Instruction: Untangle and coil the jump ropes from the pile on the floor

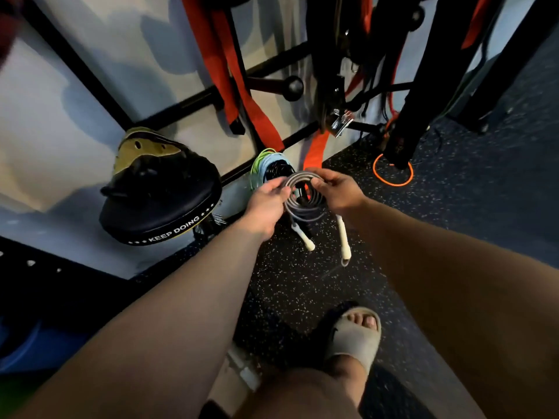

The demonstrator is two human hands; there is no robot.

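I reach forward: my left hand (266,204) pinches the coil's (294,207) left side, my right hand (335,192) its right.

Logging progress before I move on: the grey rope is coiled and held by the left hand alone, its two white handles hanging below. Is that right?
Not quite. The head view shows both hands on it: the left hand and the right hand each grip one side of the coiled grey rope. The two white handles do hang below.
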